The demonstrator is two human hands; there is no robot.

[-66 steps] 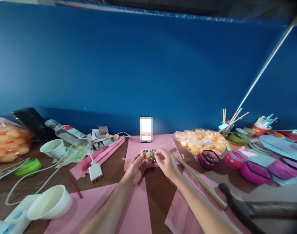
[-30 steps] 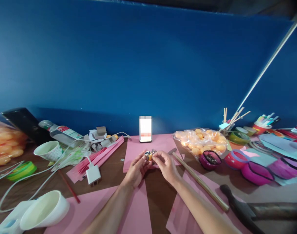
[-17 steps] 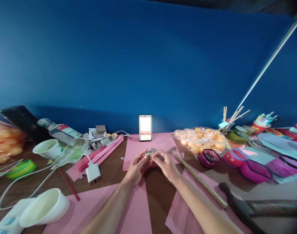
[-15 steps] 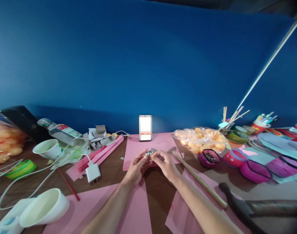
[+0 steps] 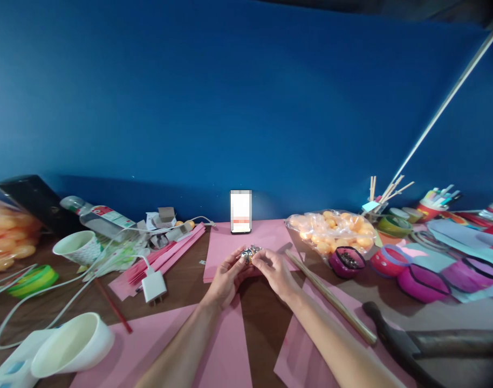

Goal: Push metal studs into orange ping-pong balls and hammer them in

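Observation:
Between my fingertips is a small shiny metallic piece, silver with a touch of gold; its exact kind is too small to make out. My left hand is closed around its left side, thumb on top. From the right, my right hand pinches the same piece with thumb and forefinger. Both hands are just above the near edge of a pink paper sheet. Behind them a phone stands upright against the blue wall, its screen blurred out.
Right of my hands lie a wooden stick, a hammer, a bag of orange balls and a purple bowl of small dark bits. Leftward are a white charger, a red pencil, a bottle and a white cup.
Hardly anything differs. My fingers shift very slightly on the metallic piece, and the whole view drifts a few pixels.

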